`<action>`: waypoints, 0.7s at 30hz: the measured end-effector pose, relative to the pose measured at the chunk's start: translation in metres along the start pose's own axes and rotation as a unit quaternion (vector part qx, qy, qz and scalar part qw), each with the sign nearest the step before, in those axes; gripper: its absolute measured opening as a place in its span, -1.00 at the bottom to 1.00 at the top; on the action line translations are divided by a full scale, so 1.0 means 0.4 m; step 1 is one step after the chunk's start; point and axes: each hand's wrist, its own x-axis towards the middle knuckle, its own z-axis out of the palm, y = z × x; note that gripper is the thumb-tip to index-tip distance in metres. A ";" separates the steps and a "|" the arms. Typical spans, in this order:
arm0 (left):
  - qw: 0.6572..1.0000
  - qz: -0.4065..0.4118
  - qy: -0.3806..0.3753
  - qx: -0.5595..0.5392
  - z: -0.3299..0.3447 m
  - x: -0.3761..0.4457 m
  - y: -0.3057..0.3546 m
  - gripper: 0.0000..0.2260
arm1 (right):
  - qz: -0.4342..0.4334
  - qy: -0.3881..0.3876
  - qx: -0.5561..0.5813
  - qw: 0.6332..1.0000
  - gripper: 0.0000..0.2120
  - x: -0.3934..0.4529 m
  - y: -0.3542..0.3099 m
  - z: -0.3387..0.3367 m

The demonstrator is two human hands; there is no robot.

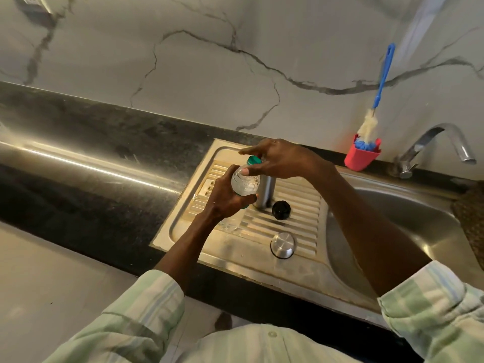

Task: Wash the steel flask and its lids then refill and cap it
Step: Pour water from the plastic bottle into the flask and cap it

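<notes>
From the head view, the left hand (pixel 225 196) is curled round a clear plastic water bottle (pixel 245 183), gripping its body and holding it tilted above the ribbed drainboard (pixel 301 221); the right hand (pixel 277 159) reaches over from the sink side, fingers bent down onto the bottle's green cap (pixel 253 160), thumb against the bottle's shoulder, pinching the cap. Just behind the bottle, the steel flask (pixel 265 191) stands upright on the drainboard near its middle, its mouth hidden by the right hand; a black inner lid (pixel 281 210) lies on the ribs just beside the flask's base, toward the basin; a steel outer lid (pixel 282 244) sits nearer the front edge of the drainboard, apart from both. At the back edge of the worktop (pixel 91 142) a red cup (pixel 362 157) holds a blue-handled bottle brush (pixel 377 100) leaning on the marble wall; the tap (pixel 434 145) arches over the sink basin (pixel 406 218) at the right.
</notes>
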 end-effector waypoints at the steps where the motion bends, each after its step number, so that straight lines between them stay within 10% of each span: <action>1: 1.000 0.004 0.000 0.000 0.000 0.005 -0.001 -0.43 | 0.016 0.027 -0.005 0.999 -0.50 0.003 -0.002 0.004; 11: 1.000 -0.002 -0.011 0.017 -0.040 0.055 0.008 -0.44 | -0.082 0.174 0.185 0.964 -0.74 0.010 0.063 -0.014; 14: 0.999 -0.005 -0.005 0.042 -0.066 0.084 0.010 -0.37 | -0.013 0.258 0.477 0.840 -0.86 0.011 0.093 -0.006; 16: 0.997 -0.006 -0.007 0.071 -0.081 0.106 0.012 -0.33 | 0.048 0.201 0.690 0.694 -0.82 0.007 0.111 0.010; 18: 0.995 -0.007 -0.007 0.103 -0.092 0.129 0.018 -0.31 | 0.105 0.170 0.744 0.638 -0.76 0.006 0.141 0.034; 21: 0.989 0.004 -0.011 0.149 -0.103 0.164 0.041 -0.31 | 0.155 0.270 0.520 0.795 -0.60 0.011 0.170 0.071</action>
